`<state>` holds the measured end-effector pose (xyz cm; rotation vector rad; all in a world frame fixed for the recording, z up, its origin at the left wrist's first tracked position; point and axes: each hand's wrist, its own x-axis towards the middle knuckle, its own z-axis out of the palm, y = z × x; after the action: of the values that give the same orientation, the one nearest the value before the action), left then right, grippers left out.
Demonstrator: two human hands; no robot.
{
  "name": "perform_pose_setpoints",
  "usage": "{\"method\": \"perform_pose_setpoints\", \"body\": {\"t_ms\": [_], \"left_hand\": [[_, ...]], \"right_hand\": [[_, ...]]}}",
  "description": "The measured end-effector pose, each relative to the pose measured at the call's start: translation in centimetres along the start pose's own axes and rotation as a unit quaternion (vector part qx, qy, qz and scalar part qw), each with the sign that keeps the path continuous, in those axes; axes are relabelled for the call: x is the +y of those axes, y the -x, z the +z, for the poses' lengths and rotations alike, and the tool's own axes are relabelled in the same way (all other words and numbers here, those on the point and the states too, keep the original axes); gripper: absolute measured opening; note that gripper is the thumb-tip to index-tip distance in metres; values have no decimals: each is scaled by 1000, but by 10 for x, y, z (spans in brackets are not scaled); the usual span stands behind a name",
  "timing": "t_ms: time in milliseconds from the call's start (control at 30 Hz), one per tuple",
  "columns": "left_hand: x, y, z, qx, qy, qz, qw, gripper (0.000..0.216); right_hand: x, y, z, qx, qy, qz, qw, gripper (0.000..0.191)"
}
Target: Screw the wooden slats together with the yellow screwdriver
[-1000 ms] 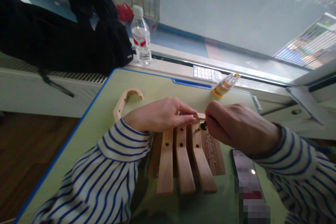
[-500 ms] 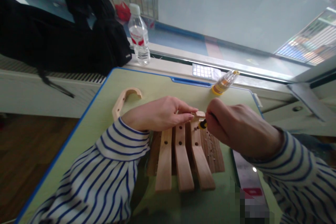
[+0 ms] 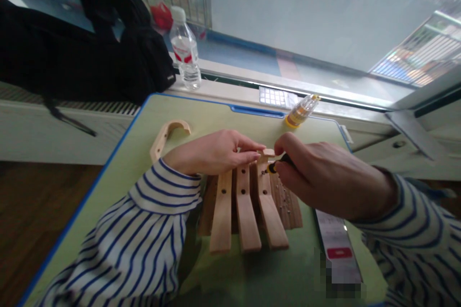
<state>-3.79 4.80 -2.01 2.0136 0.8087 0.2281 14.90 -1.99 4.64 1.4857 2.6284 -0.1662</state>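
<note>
Three pale wooden hooks lie side by side across a brown wooden board (image 3: 292, 211), their straight ends toward me. The right hook (image 3: 272, 223) has its curved tip raised at the far end, where the thumb and fingers of my left hand (image 3: 219, 151) close on it. My left hand hides the far ends of the middle hook (image 3: 249, 220) and left hook (image 3: 220, 223). My right hand (image 3: 317, 177) is wrapped round a black and yellow screwdriver (image 3: 272, 168), tilted toward a screw (image 3: 264, 172) at the right hook's upper hole. Most of the handle is hidden.
A loose wooden hook (image 3: 161, 141) lies at the table's left. Small screws are scattered on the board. Behind stand a clear-and-yellow bottle-shaped container (image 3: 301, 111) and a water bottle (image 3: 185, 53) on the sill. A phone (image 3: 338, 244) lies right; a black bag (image 3: 144, 57) sits left.
The whole view has shifted slightly. My right hand has turned a little around the screwdriver, showing more of its dark handle. My left hand keeps its place on the right hook.
</note>
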Motion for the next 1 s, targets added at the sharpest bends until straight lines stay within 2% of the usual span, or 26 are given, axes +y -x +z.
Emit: {"method": "perform_pose_setpoints", "body": {"t_ms": [300, 433, 600, 800, 1000], "left_hand": [[2, -1, 0, -1, 3, -7, 1000, 38], [0, -2, 0, -6, -6, -5, 1000, 36], [-2, -1, -1, -10, -14, 8, 1000, 35], [-1, 1, -1, -9, 0, 5, 1000, 38], [0, 0, -2, -3, 4, 23, 1000, 36]], "right_hand": [[7, -10, -18, -84, -14, -112, 990, 22], [6, -20, -18, -64, 10, -146, 987, 19], [6, -26, -5, -14, 38, -155, 987, 17], [5, -19, 13, 83, 68, -106, 989, 19], [-9, -11, 26, 148, 84, 37, 985, 23]]}}
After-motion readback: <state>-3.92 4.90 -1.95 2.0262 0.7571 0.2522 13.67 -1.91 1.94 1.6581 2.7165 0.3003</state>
